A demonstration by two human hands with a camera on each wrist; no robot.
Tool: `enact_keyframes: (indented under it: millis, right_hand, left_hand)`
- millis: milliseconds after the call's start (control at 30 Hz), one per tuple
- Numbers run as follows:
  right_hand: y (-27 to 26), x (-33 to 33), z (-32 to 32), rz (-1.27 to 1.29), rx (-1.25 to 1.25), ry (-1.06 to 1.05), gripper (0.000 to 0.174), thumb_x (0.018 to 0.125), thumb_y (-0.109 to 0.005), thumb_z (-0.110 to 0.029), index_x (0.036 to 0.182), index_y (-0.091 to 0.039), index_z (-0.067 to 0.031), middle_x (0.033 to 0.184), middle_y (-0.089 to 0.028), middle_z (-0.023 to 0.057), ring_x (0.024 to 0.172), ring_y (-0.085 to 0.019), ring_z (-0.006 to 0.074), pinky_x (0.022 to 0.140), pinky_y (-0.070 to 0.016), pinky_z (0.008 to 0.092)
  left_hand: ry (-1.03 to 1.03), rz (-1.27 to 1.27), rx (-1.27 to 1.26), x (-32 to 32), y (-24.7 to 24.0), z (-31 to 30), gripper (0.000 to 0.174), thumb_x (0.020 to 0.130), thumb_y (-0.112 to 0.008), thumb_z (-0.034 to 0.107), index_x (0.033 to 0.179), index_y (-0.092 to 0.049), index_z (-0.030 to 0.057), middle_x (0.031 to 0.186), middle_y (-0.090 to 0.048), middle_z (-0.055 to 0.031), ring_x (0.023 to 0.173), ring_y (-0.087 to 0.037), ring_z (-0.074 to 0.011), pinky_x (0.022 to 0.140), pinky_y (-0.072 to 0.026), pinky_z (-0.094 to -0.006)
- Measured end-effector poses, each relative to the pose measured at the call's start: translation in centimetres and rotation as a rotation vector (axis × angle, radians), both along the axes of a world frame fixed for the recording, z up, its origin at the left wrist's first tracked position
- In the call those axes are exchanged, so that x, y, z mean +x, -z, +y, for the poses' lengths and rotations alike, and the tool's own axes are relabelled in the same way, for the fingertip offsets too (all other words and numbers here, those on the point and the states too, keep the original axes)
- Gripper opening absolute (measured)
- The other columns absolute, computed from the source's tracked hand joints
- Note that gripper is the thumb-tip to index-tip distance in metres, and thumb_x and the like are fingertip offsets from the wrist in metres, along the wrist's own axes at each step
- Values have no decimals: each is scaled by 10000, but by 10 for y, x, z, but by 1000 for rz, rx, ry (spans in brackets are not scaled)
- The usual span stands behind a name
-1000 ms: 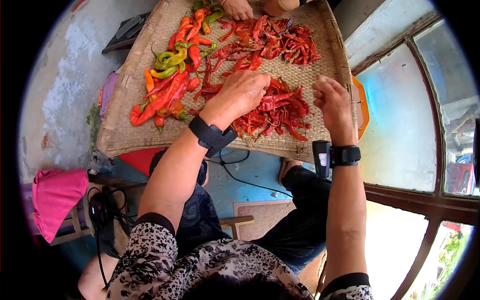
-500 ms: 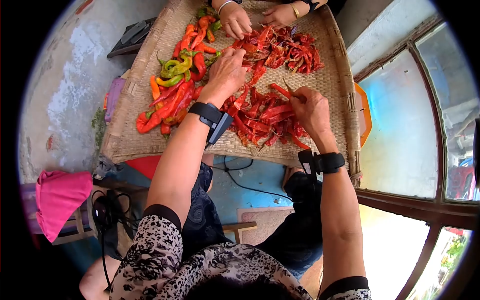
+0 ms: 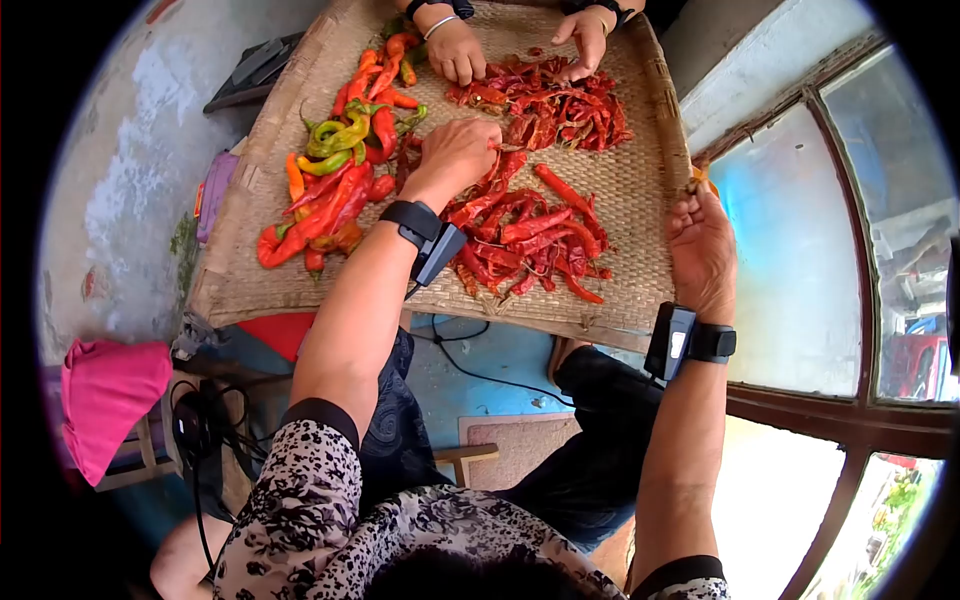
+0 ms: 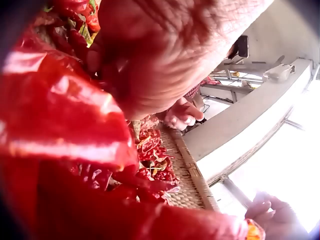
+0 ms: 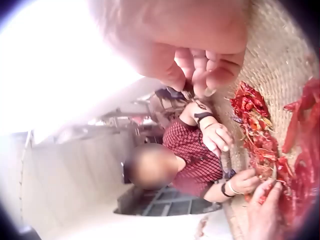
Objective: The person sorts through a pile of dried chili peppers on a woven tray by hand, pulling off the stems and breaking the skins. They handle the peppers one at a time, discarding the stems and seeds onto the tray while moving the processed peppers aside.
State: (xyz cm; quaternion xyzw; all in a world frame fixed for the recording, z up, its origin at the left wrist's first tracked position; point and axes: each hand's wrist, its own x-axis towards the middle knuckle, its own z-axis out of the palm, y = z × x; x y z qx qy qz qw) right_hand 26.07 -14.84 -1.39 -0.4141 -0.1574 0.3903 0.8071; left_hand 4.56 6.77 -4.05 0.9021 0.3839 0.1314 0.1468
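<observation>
My left hand (image 3: 458, 158) reaches over the woven tray (image 3: 640, 200), its fingers bent down at the red peppers in the middle. The hand itself hides most of its fingertips, so I cannot tell whether they grip a pepper. Large in the left wrist view, a glossy red pepper (image 4: 65, 120) lies close below that hand. Up at the tray's right edge, my right hand (image 3: 702, 245) is palm-up with curled fingers. Between its thumb and fingertips it pinches a small brown stem (image 5: 187, 92). Left of it lies a loose heap of red peppers (image 3: 540, 235).
Fresh red peppers (image 3: 335, 205) and curled green peppers (image 3: 340, 135) line the tray's left side. Across the tray, another person's hands (image 3: 455, 50) work at a darker dried pepper pile (image 3: 570, 105). A framed window (image 3: 800, 240) stands close on the right.
My right hand went down to the near heap, then moved right to the tray's edge with the stem. My left hand moved up, then slightly back. The other person's hands came further into view.
</observation>
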Motion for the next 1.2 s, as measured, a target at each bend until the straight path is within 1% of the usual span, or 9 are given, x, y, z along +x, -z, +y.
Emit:
enact_keyframes:
  millis: [167,267,300,367,533,633,967,1033,1200]
  right_hand:
    - [15,27,-14,396,265,197,278,929,-570,-205,1074,-519,27,974,-630,145,769,-595,156,644,-499,233]
    - [19,13,-1,146,-72,-123,151,919,-579,-180,980,-557,-44,873,-626,71,684,-578,122,590,-478,228]
    - [25,1,4,-8,-37,-255,226,903,-606,-188,1060,-563,-33,861,-625,56,680,-576,115,572,-465,220]
    - [-5,-57,16,-402,-348,-141,419,885,-643,-202,1221,-506,8,874,-611,39,673,-546,89,535,-436,218]
    - [6,-64,29,-579,-403,-294,205,895,-629,-174,966,-613,17,738,-604,17,587,-517,64,498,-405,192]
    - [0,-61,29,-567,-348,-174,167,899,-620,-164,841,-620,-8,683,-586,6,560,-500,56,500,-412,192]
    - [-11,-22,4,-466,-195,45,160,920,-593,-172,850,-606,-29,709,-577,-1,546,-434,44,494,-380,181]
    - [-12,-8,-1,-147,-73,253,140,930,-576,-178,937,-571,-38,750,-562,-2,596,-463,50,520,-401,182]
    - [9,8,-7,224,104,239,190,924,-590,-220,1002,-524,-59,793,-554,15,646,-502,100,578,-442,199]
  left_hand:
    - [124,-212,-14,-12,-15,-14,146,800,-583,142,921,-645,88,950,-647,-142,909,-608,-316,762,-468,-414]
    - [248,-367,-79,-13,-24,-27,153,790,-601,148,919,-641,75,921,-639,-145,875,-609,-326,753,-469,-418]
    - [252,-367,-80,-13,-27,-34,153,790,-601,148,919,-641,75,921,-639,-145,875,-609,-326,753,-469,-418]
    - [336,-367,-48,-11,-32,-49,165,785,-600,122,920,-617,30,836,-608,-119,786,-600,-297,722,-456,-390]
    - [468,-292,116,-12,-38,-77,202,719,-662,13,900,-592,70,860,-602,-112,781,-597,-319,655,-475,-372]
    - [397,-424,79,-14,-33,-71,184,737,-650,27,906,-590,70,859,-609,-115,788,-609,-318,655,-475,-380]
    - [336,-408,91,-16,-27,-68,180,805,-648,111,957,-625,19,872,-601,-146,799,-605,-325,685,-476,-394]
    - [305,-410,103,-15,-29,-67,187,810,-650,116,964,-634,10,875,-597,-148,802,-604,-325,689,-476,-392]
    - [236,-470,107,-16,-36,-65,180,807,-659,107,957,-626,13,838,-602,-136,774,-608,-312,673,-476,-393]
